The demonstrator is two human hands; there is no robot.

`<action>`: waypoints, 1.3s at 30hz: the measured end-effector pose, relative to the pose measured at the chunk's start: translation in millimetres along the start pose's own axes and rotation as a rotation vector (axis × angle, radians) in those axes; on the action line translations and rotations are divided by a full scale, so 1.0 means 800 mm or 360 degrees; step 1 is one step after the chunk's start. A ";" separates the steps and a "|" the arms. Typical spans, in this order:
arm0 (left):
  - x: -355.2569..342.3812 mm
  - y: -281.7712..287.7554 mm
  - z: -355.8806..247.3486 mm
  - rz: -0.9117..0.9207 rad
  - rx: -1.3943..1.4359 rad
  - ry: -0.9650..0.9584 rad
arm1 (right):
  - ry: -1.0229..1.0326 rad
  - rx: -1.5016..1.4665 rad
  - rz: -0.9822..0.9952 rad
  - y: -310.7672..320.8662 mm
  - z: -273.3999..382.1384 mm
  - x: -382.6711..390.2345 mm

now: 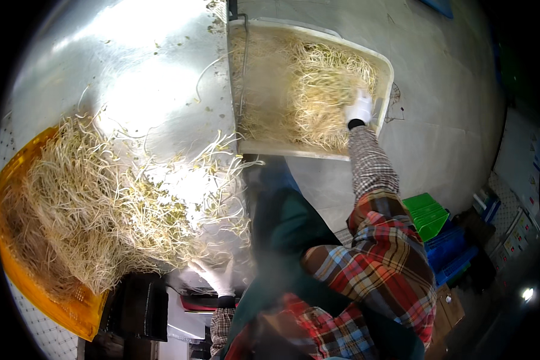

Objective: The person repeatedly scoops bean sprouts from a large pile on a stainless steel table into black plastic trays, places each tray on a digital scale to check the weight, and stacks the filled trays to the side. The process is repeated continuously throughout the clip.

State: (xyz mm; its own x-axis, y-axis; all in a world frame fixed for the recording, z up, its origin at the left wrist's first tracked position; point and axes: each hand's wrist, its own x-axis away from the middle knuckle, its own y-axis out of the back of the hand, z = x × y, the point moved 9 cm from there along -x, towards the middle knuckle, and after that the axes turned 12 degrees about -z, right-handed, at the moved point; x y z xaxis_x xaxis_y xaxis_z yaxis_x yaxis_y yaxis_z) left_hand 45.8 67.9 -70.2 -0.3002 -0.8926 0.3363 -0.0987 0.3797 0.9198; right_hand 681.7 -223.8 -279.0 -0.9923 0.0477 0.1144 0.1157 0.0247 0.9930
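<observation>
My left hand (215, 277), in a white glove, rests at the near edge of the metal table (156, 90). Its fingers are spread, and the fingertips lie beside a large heap of bean sprouts (102, 198). That heap reaches from the orange basket (12, 264) on the left across the table. Over to the right, my right hand (359, 108), also gloved in white, reaches into a white tub (385, 72) partly filled with more sprouts (324, 90). Its fingers are smeared by motion against the sprouts near the tub's right wall, so their grip is unclear.
A bent metal rod (243, 66) stands between table and tub. Loose sprouts and bits dot the tabletop. Below the basket is a black crate (141, 306). Green (426, 216) and blue crates (450, 252) stand on the floor at the right.
</observation>
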 end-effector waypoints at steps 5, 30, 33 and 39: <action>0.000 0.006 -0.007 0.0039 -0.0057 -0.0031 | 0.0049 0.0328 -0.0286 -0.082 -0.100 0.062; -0.051 0.024 -0.020 -0.0583 0.0167 0.0042 | 0.1255 -0.0894 -0.0198 0.215 0.339 0.203; -0.131 0.046 -0.061 -0.0661 0.0255 -0.0009 | 0.1632 -0.1410 -0.0011 0.279 0.419 0.293; -0.182 0.173 -0.115 -0.0119 0.0211 -0.0366 | 0.2671 -0.1016 0.0042 0.381 0.601 0.454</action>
State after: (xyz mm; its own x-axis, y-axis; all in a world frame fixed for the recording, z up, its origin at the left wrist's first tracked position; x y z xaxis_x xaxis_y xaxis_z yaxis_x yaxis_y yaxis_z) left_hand 162.8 228.0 27.1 -0.4933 -0.8466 0.1998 -0.2474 0.3568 0.9008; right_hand 378.0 281.6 50.6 -0.0180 -0.9290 -0.3695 0.5004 -0.3283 0.8011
